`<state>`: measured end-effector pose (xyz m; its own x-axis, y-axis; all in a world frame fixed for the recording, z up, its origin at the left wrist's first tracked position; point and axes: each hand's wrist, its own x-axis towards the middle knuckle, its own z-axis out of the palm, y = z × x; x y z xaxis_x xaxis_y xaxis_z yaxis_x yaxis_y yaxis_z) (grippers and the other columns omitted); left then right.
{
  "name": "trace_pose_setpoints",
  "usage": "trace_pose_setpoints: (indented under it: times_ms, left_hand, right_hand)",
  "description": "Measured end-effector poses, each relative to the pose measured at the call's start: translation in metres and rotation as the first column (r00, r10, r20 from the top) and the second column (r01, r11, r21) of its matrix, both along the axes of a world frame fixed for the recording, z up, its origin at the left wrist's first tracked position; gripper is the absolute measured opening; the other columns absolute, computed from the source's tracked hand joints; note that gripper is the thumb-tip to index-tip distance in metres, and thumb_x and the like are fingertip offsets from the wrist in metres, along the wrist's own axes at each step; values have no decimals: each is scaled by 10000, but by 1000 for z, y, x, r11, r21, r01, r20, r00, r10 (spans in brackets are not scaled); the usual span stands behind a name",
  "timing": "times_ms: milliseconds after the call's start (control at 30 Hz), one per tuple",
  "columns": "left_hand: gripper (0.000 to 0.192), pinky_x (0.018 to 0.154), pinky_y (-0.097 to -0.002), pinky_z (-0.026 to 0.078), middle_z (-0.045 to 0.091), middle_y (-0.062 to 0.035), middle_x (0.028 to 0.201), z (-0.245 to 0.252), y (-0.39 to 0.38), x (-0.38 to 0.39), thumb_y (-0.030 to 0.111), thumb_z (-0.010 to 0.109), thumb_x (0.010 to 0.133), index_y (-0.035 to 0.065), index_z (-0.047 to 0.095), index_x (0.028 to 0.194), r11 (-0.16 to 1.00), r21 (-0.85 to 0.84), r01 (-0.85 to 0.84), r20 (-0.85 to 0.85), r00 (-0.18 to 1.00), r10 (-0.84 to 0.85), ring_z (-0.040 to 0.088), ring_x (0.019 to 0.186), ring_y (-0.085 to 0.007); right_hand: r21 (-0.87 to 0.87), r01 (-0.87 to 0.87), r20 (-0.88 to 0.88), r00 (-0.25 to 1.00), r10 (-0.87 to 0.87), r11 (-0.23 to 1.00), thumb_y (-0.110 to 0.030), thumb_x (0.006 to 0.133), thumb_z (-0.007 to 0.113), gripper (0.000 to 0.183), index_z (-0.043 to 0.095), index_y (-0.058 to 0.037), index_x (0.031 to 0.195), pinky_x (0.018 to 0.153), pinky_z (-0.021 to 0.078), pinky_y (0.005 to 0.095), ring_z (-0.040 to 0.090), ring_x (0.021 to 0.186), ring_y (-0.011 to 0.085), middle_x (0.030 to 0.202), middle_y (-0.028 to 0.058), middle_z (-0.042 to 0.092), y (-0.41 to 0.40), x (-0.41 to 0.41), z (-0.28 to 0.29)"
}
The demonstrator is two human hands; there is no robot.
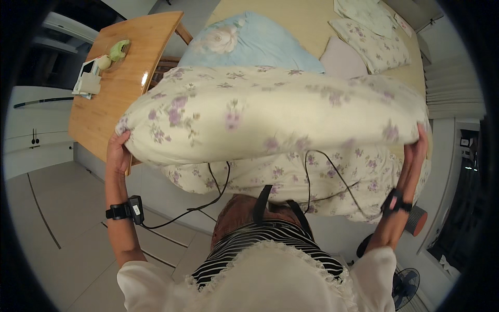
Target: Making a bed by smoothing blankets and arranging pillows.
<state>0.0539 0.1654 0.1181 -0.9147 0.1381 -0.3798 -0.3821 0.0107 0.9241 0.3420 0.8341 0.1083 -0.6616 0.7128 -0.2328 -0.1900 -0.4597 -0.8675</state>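
A cream duvet with a purple floral print [218,121] is stretched between my two hands in front of me. My left hand [119,150] grips its left corner beside the edge of the wooden table. At the other end my right hand [417,142] pinches the right corner, with the fingertips partly hidden by the cloth. The upper part billows and is slightly blurred. Its lower part hangs in folds near my legs. Black cables [195,208] from the wrist devices run over and against the fabric.
Beyond the duvet lie a blue flowered cover [253,46], a floral pillow [374,46] and a plain pale pillow [343,58] on the bed [304,19]. Several small items rest on the wooden table [128,78] at left. An electric fan [405,286] stands on the floor at lower right.
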Motion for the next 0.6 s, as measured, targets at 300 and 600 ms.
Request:
trace_pose_setpoints:
  times_ms: [300,600]
  left_hand:
    - [254,696,-371,422,540,-239,864,-100,-122,-3,128,438,809,-70,478,963,194,-966,-169,-219,937,-272,523,788,-357]
    - [212,650,-296,429,567,-102,807,-177,21,71,112,526,778,16,528,968,439,-769,465,88,757,-648,538,711,-198]
  right_hand:
    - [-529,-250,475,705,527,811,-118,687,645,332,532,-1,976,464,452,231,555,577,139,751,66,590,-213,122,-66]
    - [495,-849,646,503,575,186,-165,741,578,327,528,27,1001,525,464,287,584,593,210,823,120,589,-218,113,-279]
